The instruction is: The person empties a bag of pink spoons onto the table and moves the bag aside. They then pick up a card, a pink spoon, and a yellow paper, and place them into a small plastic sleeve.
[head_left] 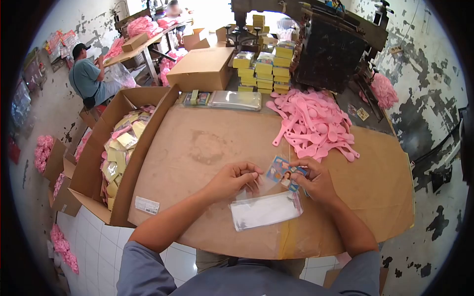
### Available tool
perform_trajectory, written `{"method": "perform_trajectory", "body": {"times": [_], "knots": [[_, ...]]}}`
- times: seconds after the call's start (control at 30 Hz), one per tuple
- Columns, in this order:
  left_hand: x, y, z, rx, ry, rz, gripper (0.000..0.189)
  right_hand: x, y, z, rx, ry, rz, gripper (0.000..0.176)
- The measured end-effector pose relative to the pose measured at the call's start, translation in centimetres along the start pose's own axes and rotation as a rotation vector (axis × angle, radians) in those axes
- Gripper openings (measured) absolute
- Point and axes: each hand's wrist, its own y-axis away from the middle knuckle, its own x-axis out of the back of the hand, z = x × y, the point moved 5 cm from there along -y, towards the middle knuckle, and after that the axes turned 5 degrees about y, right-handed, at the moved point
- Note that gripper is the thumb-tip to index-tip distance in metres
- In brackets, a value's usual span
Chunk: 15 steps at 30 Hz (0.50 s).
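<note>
Between thumb and fingers, my right hand [316,181] holds a blue printed card [280,169] with pictures on it. My left hand [235,181] is just left of the card, its thumb and fingers pinched together on what looks like a clear plastic bag [266,184]. Below both hands, a stack of clear plastic bags [266,211] lies flat on the cardboard-covered table [197,140]. A heap of pink plastic spoons [316,123] lies beyond my right hand.
On the left stands a long open box [129,190] of packed bags [118,158]. Behind are a closed carton [200,68], stacks of yellow-edged cards [265,69], a plastic-wrapped pack [235,100] and a dark machine [331,47]. A seated person [89,76] is at far left.
</note>
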Motion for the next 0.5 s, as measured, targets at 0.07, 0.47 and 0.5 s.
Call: {"method": "perform_trajectory", "body": {"times": [0.07,0.47,0.5], "knots": [[-0.3,0.0,0.0,0.025,-0.034,0.013,0.023,-0.2,0.3,-0.9,0.145,0.056,0.012,0.021],[-0.7,0.5,0.2,0.009,-0.192,0.111,0.024,0.6,1.4,-0.7,0.046,-0.047,0.179,0.032],[-0.9,0.5,0.2,0.011,-0.185,0.116,0.024,0.6,1.4,-0.5,0.065,-0.051,0.167,0.031]]}}
